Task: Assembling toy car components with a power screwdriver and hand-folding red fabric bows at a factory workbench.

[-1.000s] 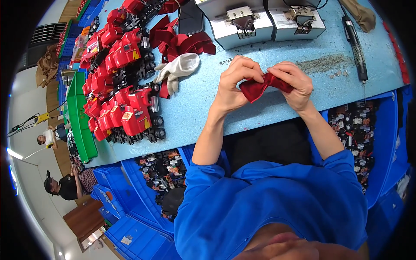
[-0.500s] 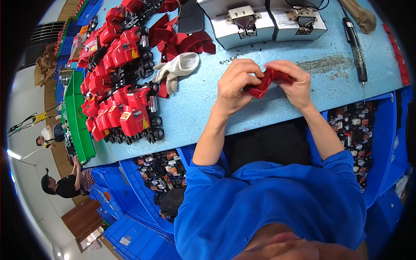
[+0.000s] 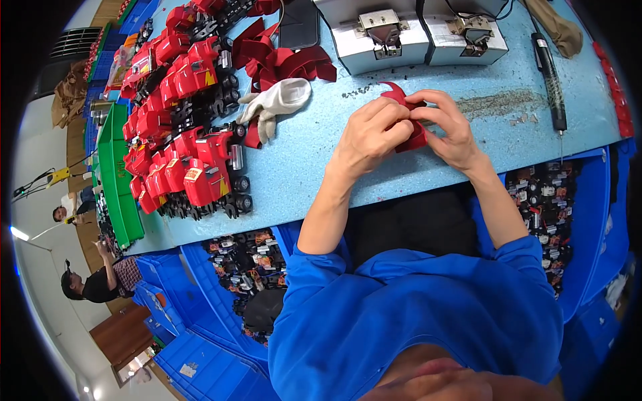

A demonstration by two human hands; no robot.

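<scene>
Both of my hands are raised over the near part of the blue worktable [image 3: 294, 180], pinching a dark red strip of cloth or ribbon [image 3: 416, 139] between them. My left hand [image 3: 374, 137] grips it from the left with curled fingers. From the other side my right hand [image 3: 451, 130] holds it between thumb and fingertips. One curved end of the strip sticks up beyond the fingers; much of its middle is hidden by them. A heap of similar red strips [image 3: 315, 63] lies farther left, beside a whitish work glove [image 3: 286, 97].
Red toy trucks [image 3: 207, 177] crowd the table's left side. Two metal boxes with clamp-like fittings [image 3: 384, 40] stand at the back. An electric screwdriver [image 3: 550, 87] lies at right. Blue bins of parts [image 3: 592, 227] sit below the edge. Another person [image 3: 100, 284] works far left.
My fingers have shifted their hold on the red strip, and my left hand has turned more knuckles-up. An end of the strip now stands up beyond my hands.
</scene>
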